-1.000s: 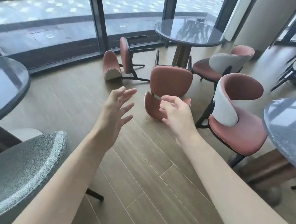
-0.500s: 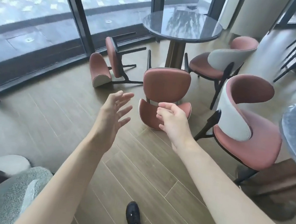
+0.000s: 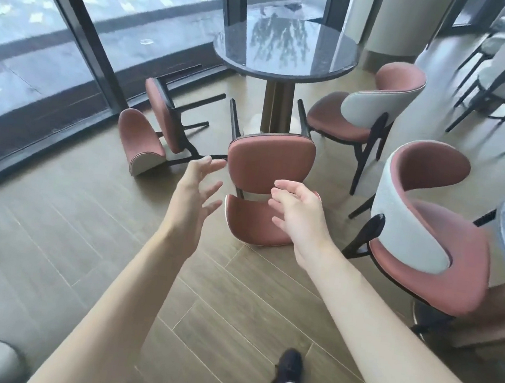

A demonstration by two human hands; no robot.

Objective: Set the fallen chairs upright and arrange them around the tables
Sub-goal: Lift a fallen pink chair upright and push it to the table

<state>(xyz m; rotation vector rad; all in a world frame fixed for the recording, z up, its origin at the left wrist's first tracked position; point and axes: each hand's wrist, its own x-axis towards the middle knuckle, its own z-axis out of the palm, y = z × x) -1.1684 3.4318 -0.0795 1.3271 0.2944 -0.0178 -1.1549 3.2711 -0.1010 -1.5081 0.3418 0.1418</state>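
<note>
Wood floor: two fallen chairs unrighted beside worktop; left hand, right hand reaching, grips wide, empty.

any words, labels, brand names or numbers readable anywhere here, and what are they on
None: no readable text, label, brand or number shows in this view.
The round table, the fallen chair, the second fallen chair and the upright chairs bear no visible markings.
</note>
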